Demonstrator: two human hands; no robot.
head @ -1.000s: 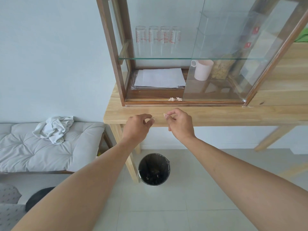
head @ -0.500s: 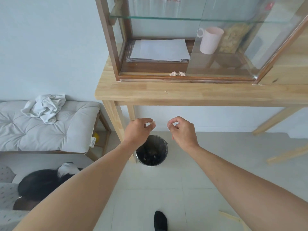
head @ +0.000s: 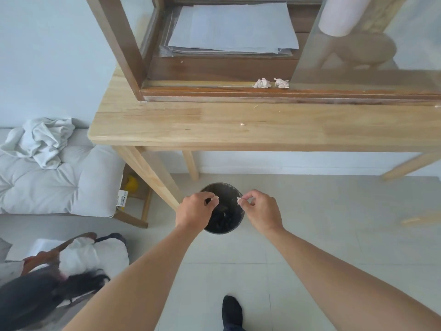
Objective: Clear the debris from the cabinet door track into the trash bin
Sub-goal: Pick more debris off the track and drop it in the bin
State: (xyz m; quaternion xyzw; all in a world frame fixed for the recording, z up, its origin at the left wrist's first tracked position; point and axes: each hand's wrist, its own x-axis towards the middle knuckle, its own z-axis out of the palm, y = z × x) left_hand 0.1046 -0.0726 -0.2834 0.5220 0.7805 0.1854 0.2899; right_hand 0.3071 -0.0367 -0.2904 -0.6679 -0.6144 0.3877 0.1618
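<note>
A round black trash bin stands on the floor under the wooden table. My left hand hovers over its left rim, pinching a small white paper scrap. My right hand hovers over its right rim, pinching another white scrap. Up on the table, two crumpled paper bits lie on the cabinet door track, just left of the sliding glass door. One tiny crumb lies on the table top.
The wooden table carries the glass cabinet with a stack of papers and a pink mug. A cushioned bench with a crumpled cloth stands left. Bags lie at lower left. My dark-socked foot is on the tiled floor.
Both hands have moved down from the table edge to just above the bin, each still pinching its scrap. The camera has tilted down toward the floor.
</note>
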